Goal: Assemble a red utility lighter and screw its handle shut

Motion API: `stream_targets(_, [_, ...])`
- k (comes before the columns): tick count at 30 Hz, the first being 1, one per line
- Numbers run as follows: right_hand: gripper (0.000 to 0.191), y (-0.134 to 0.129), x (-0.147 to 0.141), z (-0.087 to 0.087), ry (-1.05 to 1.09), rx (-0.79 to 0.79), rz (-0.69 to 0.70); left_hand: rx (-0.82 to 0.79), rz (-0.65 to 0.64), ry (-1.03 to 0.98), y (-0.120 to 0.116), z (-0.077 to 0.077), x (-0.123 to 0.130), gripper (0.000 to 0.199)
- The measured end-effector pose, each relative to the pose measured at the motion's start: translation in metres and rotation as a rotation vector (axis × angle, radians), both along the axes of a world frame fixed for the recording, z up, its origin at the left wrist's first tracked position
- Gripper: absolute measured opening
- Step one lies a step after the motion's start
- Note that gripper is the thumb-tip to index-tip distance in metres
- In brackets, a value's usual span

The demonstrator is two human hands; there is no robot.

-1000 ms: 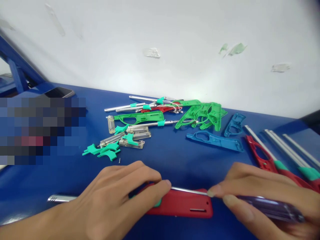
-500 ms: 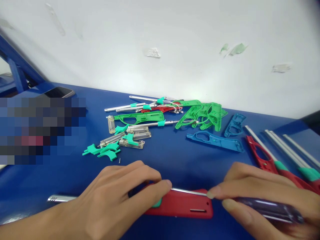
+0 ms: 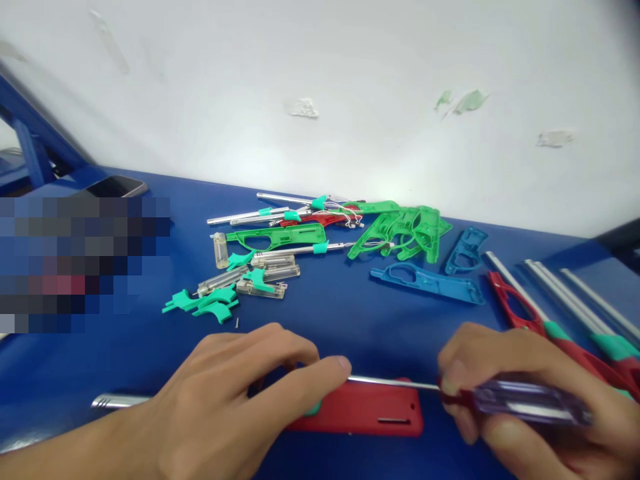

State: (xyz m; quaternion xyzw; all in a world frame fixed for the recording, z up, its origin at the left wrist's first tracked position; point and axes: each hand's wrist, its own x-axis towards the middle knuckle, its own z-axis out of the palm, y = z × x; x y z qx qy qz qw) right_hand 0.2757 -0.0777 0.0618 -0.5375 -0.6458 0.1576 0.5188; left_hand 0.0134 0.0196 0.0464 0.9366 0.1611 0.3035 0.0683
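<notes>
Lying on the blue table, a red lighter (image 3: 370, 408) with a metal tube (image 3: 117, 401) is partly covered by my left hand (image 3: 240, 400), whose fingers press it down. My right hand (image 3: 540, 400) grips a screwdriver (image 3: 533, 402) by its dark purple handle. The shaft runs left along the lighter's far edge, and its tip is hidden behind my left thumb and fingers. A bit of teal plastic shows under my left thumb.
Behind my hands lie green shell halves (image 3: 280, 237), blue shells (image 3: 430, 283), teal triggers (image 3: 217, 300), clear tanks (image 3: 263, 288) and a tiny screw (image 3: 237, 323). Assembled red lighters (image 3: 575, 353) rest at the right. A phone (image 3: 117, 187) is at the back left.
My right hand has shifted its fingers back off the shaft and wrapped them round the front of the handle. My left thumb has moved slightly to the right.
</notes>
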Motion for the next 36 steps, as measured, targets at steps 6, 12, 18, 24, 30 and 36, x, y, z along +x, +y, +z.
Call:
stream_targets(6, [0.036,0.008,-0.004,0.005,-0.013,0.001,0.031,0.000,-0.010,0.005,-0.003,-0.005,-0.005,0.035])
stream_targets(12, [0.026,-0.005,0.006,0.000,0.045,0.024,0.103,-0.049,-0.024,-0.011,-0.003,-0.012,-0.006,0.037])
stream_targets(18, [0.024,-0.012,0.009,0.008,0.109,0.159,0.120,-0.065,-0.026,-0.105,-0.015,-0.004,0.023,0.029])
stream_targets(24, [0.023,-0.015,0.008,0.037,0.134,0.251,0.015,-0.192,-0.165,-0.152,-0.029,0.008,0.064,0.024])
stream_targets(30, [0.018,-0.013,0.011,0.030,0.089,0.226,0.125,-0.242,-0.153,-0.082,-0.032,-0.001,0.081,0.013])
stream_targets(36, [0.013,-0.008,0.011,0.019,0.075,0.238,0.174,-0.291,-0.173,-0.043,-0.027,-0.002,0.082,0.013])
